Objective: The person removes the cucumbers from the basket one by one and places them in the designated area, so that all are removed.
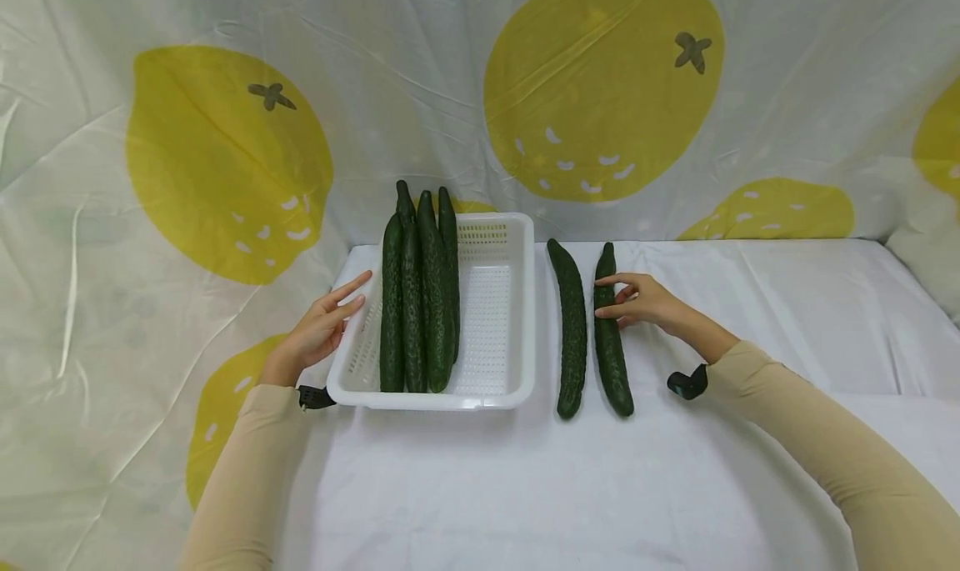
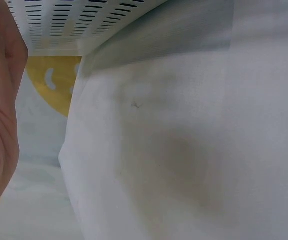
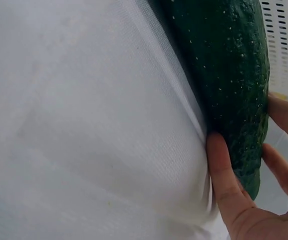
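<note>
A white plastic basket (image 1: 522, 304) with slotted walls stands at the left of the table. Several dark green cucumbers (image 1: 435, 304) lie lengthwise along its left side, their far ends poking above the back rim. My left hand (image 1: 318, 329) rests its fairly straight fingers against the basket's left wall. Right of the basket, two cucumbers lie side by side on the cloth. Across the farther one, the right cucumber (image 1: 612, 363), my right hand (image 1: 648, 304) pinches between thumb and fingers; the right wrist view shows this grip too. The other loose cucumber (image 1: 572, 338) lies untouched between it and the basket.
A white cloth (image 1: 480, 488) covers the table. Behind and to the left hangs a pale curtain (image 1: 420, 79) printed with big yellow lemons, close to the basket's back. Small black devices (image 1: 687, 383) sit at both wrists.
</note>
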### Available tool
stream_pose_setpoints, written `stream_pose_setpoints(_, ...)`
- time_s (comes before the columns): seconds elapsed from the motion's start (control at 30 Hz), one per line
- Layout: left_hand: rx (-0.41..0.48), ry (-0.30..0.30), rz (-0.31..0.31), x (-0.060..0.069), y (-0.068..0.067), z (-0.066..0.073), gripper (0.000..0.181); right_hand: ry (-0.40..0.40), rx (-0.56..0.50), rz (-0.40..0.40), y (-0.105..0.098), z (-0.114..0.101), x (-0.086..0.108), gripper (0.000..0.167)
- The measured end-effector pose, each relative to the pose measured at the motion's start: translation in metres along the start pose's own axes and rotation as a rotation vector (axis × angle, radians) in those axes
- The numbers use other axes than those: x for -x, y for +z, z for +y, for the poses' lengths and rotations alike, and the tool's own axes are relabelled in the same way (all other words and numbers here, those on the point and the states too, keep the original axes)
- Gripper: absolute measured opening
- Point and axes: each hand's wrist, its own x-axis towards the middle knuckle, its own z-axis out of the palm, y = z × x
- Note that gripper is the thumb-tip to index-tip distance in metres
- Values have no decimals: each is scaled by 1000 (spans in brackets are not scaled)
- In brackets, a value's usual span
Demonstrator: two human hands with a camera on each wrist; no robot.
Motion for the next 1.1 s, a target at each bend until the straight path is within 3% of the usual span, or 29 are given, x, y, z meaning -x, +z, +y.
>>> stream_pose_setpoints(0.47, 2, 9, -3, 0, 1, 0, 51, -24, 35, 42, -10, -12, 4, 68)
stream_pose_setpoints(0.8, -20, 7, 0, 0, 1, 1, 52, -86, -9, 44, -16, -47, 1, 61)
stream_pose_setpoints(1.1, -19, 3, 2, 0, 1, 2, 51, -143, -90, 14, -7, -83, -8, 59)
